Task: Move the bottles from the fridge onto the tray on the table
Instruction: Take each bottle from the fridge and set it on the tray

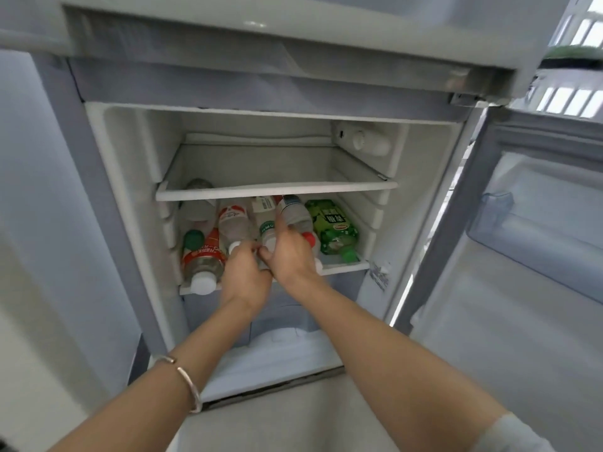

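Both hands reach into the fridge (107,190), where the bottles lie on their sides on the lower shelf (346,267). The left hand (244,275) pinches the white cap of a red-and-white-labelled bottle (233,226). The right hand (292,256) curls thumb and fingers round a green-labelled bottle (268,231)

Window (584,99) top rt, grey wall (19,158) L, silver bangle (189,383) btm L
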